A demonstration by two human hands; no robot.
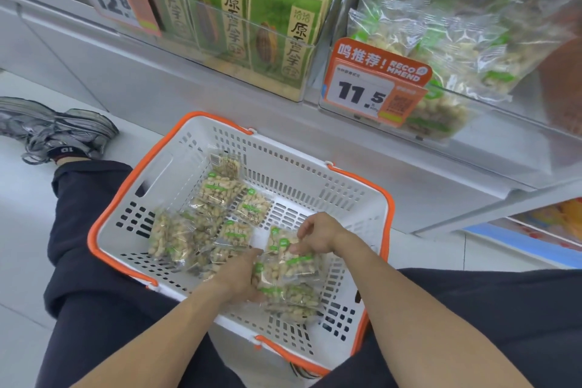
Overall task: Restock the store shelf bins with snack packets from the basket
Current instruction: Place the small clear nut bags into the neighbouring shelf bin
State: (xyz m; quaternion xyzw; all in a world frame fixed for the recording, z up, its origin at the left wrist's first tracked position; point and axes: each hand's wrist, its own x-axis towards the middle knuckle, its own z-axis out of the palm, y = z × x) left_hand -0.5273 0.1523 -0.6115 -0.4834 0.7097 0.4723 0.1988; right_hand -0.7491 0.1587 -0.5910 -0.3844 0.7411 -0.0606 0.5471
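Observation:
A white basket with orange rim (132, 195) sits on the floor between my legs. Several clear snack packets of pale nuts with green labels (217, 198) lie scattered in it. My left hand (241, 277) grips a stack of packets (293, 290) at the basket's near right side. My right hand (318, 235) pinches one packet (278, 241) just above that stack. Up at the right, a clear shelf bin (491, 110) holds several of the same packets (441, 41).
An orange price tag reading 11.5 (374, 85) hangs on the bin's front. To its left a clear bin holds green cartons (271, 19) with a 12.8 tag (116, 0). My grey shoe (59, 132) rests on the white floor at left.

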